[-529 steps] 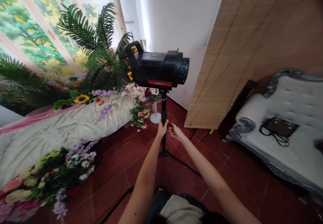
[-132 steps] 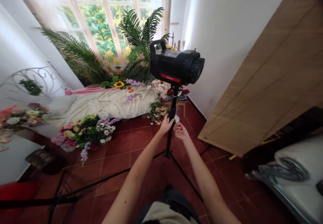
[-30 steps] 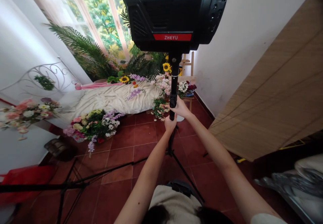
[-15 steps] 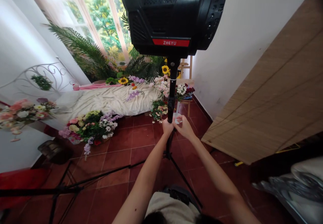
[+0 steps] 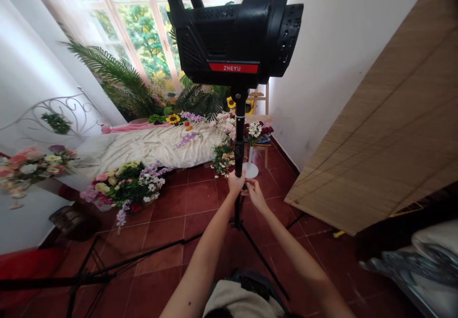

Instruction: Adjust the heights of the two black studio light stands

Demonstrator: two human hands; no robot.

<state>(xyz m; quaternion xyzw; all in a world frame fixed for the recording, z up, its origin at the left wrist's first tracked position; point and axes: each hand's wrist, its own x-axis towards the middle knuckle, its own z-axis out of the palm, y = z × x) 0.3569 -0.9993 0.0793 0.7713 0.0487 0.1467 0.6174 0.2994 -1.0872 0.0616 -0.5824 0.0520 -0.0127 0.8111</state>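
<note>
A black studio light (image 5: 222,41) with a red ZHEYU label sits on top of a black light stand (image 5: 239,134), right in front of me. My left hand (image 5: 236,183) is wrapped round the stand's pole, below a dark joint. Just to its right and slightly lower, my right hand (image 5: 256,195) has its fingers closed at a small dark knob (image 5: 245,187) on the pole; the fingertips partly cover it. Below both hands the stand's legs (image 5: 265,260) spread over the floor.
A bed with a cream cover (image 5: 161,141) stands ahead, with flower bunches (image 5: 125,182) before it. A white-based flower stand (image 5: 250,170) is behind my hands. At right leans a wooden panel (image 5: 358,132); black stand legs (image 5: 143,251) cross the red tiled floor at left.
The light and its stand appear lower and a little further left. My right hand has shifted down the pole beside the knob; my left hand keeps its grip.
</note>
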